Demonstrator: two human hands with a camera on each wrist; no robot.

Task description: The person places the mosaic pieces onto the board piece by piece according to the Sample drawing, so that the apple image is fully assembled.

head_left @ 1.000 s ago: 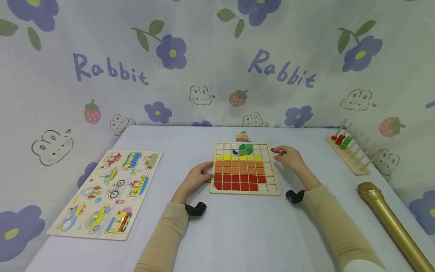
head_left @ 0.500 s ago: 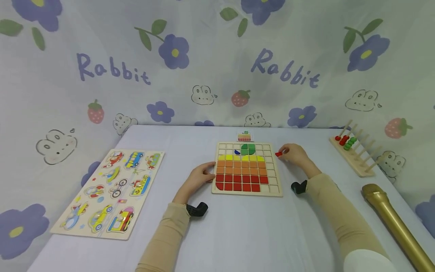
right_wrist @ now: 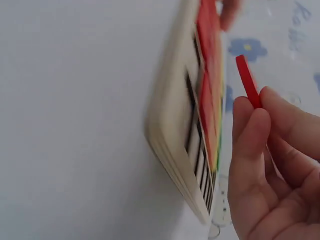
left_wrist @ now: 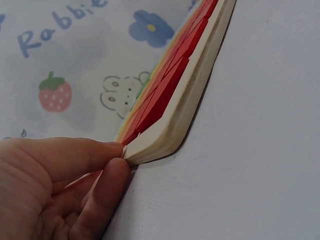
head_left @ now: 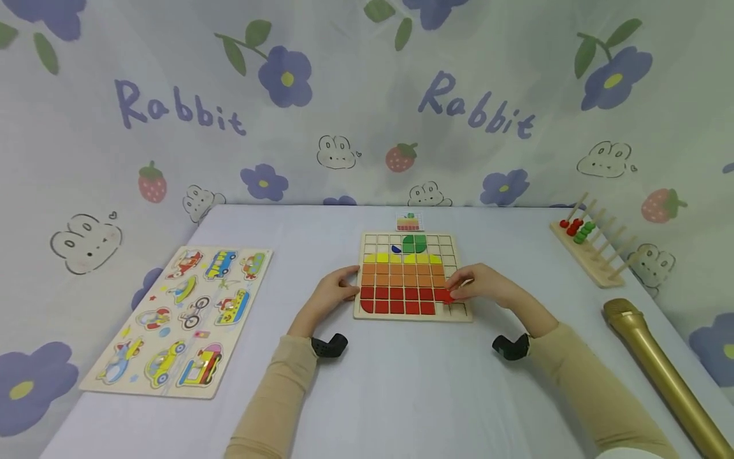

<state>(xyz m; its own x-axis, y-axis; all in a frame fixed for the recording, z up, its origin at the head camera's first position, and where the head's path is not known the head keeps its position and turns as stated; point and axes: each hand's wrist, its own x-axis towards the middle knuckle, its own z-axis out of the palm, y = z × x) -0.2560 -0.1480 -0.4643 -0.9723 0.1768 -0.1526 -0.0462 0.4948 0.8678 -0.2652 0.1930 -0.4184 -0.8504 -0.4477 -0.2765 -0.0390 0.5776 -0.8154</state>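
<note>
A wooden grid puzzle board [head_left: 413,318] lies flat, carrying red, orange, yellow, green and blue tiles. My left hand [head_left: 329,294] holds its left edge; in the left wrist view, the fingertips [left_wrist: 114,151] meet the rim near the board's corner [left_wrist: 165,137]. Between thumb and fingers, my right hand [head_left: 484,285] pinches a red tile [right_wrist: 248,81]. In the head view that hand is over the board's lower right part, partly hiding the cells there. The right wrist view shows the tile raised, apart from the board [right_wrist: 160,107].
A small pattern card [head_left: 409,221] sits behind the board. At left lies a vehicle peg puzzle [head_left: 223,341]. On the right are a wooden bead rack [head_left: 587,258] and a gold microphone [head_left: 659,363]. A printed cloth [head_left: 367,95] hangs behind the white table [head_left: 401,389].
My right hand has moved from beside the board's upper right, leftward and nearer, over its lower right with the red tile. My left hand stays at the left edge.
</note>
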